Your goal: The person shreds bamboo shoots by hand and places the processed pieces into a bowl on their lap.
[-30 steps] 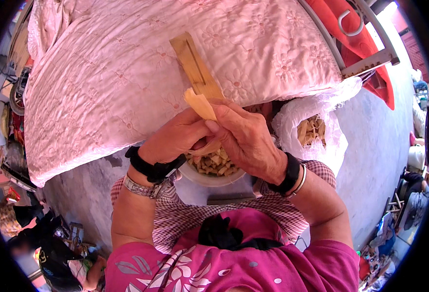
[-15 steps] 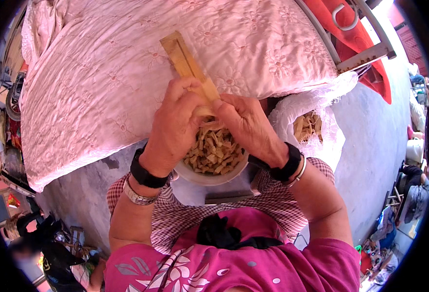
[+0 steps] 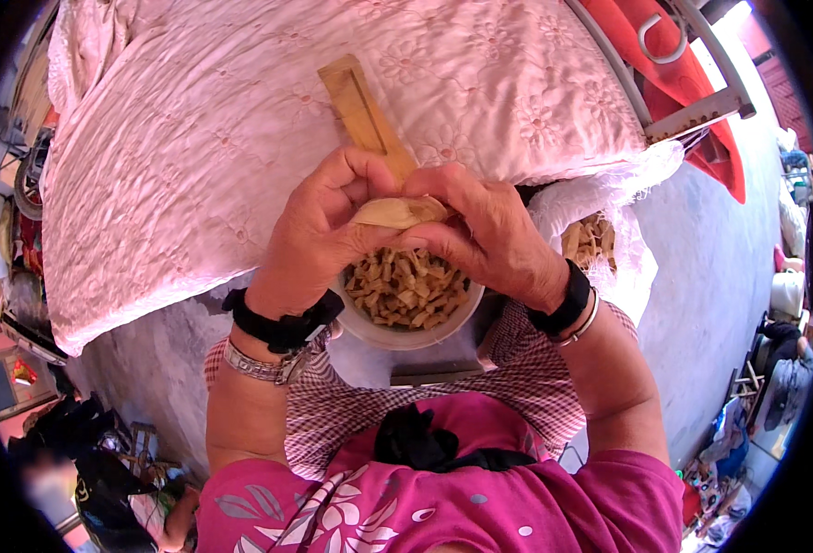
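Note:
My left hand (image 3: 319,230) and my right hand (image 3: 485,235) meet above the bowl, both with fingers closed on a pale tan, curled strip (image 3: 392,213). Just beyond them a long flat yellowish-tan strip (image 3: 356,101) lies on the pink quilted cover, its near end hidden by my fingers. Below my hands is a white bowl (image 3: 415,343) full of small chopped tan pieces (image 3: 397,290). To the right, partly behind my right hand, stands a white woven sack (image 3: 637,267) with similar tan pieces inside.
The pink-covered surface (image 3: 194,138) spans the far side, with a metal frame (image 3: 696,120) and red cloth (image 3: 719,157) at upper right. A grey floor (image 3: 701,276) surrounds my legs. A person in dark clothing (image 3: 102,493) is at lower left. Clutter lines both edges.
The curled strip has turned from pointing up and away to lying crosswise between my fingers. Both hands have shifted, uncovering more of the bowl's contents since a second ago.

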`<state>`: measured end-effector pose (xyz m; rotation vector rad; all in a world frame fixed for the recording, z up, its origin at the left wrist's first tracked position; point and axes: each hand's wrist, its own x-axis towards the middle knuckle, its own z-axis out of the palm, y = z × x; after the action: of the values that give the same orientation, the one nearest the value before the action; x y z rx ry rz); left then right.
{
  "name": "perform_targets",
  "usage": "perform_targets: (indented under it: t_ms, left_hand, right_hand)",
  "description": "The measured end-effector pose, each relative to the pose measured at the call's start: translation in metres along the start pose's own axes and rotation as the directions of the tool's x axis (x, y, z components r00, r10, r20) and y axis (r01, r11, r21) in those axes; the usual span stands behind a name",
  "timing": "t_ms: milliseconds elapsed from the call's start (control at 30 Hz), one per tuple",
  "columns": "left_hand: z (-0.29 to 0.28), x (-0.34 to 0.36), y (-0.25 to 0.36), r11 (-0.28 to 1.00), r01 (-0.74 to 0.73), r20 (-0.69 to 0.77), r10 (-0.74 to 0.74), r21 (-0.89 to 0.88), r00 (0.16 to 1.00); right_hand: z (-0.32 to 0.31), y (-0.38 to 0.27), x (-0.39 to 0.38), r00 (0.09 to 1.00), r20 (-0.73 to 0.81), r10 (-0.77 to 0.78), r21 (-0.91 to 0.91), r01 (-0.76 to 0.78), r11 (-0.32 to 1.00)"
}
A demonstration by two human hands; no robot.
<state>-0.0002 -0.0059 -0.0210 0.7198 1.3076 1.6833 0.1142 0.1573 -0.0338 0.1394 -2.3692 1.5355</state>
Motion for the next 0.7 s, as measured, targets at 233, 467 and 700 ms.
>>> perform_targets:
  t_ms: [233, 467, 700]
  left_hand:
    - [-0.002, 0.0, 0.0, 0.985, -0.003, 0.1, 0.02, -0.17, 0.995]
    - [0.01, 0.008, -0.004, 0.705, -0.349, 0.136, 0.342, 0.617, 0.93]
    - [0.016, 0.006, -0.015, 0.961, -0.15, -0.071, 0.17, 0.232, 0.983]
  right_hand:
    - [-0.001, 0.003, 0.001, 0.996, -0.087, -0.026, -0.006, 0.026, 1.0]
    - [0.003, 0.001, -0.002, 0.974, -0.081, 0.214, 0.217, -0.192, 0.957]
    - [0.017, -0.003, -0.002, 0.93, -0.08, 0.358, 0.457, -0.285, 0.843]
